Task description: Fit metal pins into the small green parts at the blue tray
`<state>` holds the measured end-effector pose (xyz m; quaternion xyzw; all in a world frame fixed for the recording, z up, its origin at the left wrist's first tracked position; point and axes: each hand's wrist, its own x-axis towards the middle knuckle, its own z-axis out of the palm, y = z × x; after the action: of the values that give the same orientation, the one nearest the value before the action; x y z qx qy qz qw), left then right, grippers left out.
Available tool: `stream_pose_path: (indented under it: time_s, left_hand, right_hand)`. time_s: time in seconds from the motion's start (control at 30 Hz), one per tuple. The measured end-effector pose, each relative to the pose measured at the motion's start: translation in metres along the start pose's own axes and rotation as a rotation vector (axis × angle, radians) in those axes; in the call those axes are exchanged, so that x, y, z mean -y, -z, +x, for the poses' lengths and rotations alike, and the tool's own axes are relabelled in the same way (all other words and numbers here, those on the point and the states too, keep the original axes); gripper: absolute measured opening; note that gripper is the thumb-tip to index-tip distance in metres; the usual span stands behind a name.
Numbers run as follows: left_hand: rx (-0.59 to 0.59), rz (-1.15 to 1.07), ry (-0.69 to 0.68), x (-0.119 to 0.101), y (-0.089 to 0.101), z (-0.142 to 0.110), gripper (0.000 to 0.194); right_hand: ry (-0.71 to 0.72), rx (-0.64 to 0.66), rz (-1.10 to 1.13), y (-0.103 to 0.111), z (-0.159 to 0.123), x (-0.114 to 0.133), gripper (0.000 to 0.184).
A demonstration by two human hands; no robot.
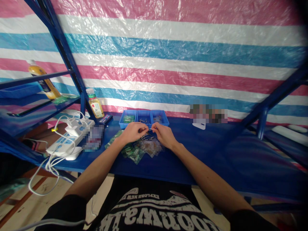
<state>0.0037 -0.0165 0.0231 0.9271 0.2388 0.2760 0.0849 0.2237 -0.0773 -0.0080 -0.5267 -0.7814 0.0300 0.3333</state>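
My left hand (132, 132) and my right hand (165, 134) meet above the blue table, thumb and fingers pinched. Between their fingertips runs a small thin light piece (149, 129), too small to make out its kind. Below it lies a pile of short dark and silver rods (147, 138). Nearer me are clear plastic bags with thin brownish pieces (152, 147) and several green-printed packets (133, 153). Just behind my hands stands a blue tray with three compartments (123, 126). Its left compartment holds a green packet, the middle one small dark rods, the right one small pieces I cannot make out.
At left on the table are a white power strip (62, 141) with tangled cables, a drink bottle (95, 104) and a dark blue box (106, 120). A yellow bottle (47, 81) is on the left shelf. Blue frame posts (262, 122) and a striped sheet (168, 64) bound the space.
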Motion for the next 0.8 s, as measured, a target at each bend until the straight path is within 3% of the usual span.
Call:
stream_pose_path:
  time_s: [0.37, 0.57, 0.8]
  left_hand:
    - [-0.020, -0.006, 0.007, -0.0003, -0.0006, 0.0001, 0.022]
    - [-0.024, 0.009, 0.018, 0.0010, 0.0000, -0.0003, 0.021]
    - [-0.021, 0.011, 0.012, 0.0009, -0.0014, -0.0001, 0.022]
  right_hand:
    - [-0.053, -0.063, -0.063, -0.0015, 0.0009, -0.0017, 0.025]
    - [0.046, -0.043, 0.042, -0.0024, -0.0002, -0.0024, 0.013]
    - [-0.006, -0.053, -0.025, -0.0045, 0.0001, -0.0031, 0.011]
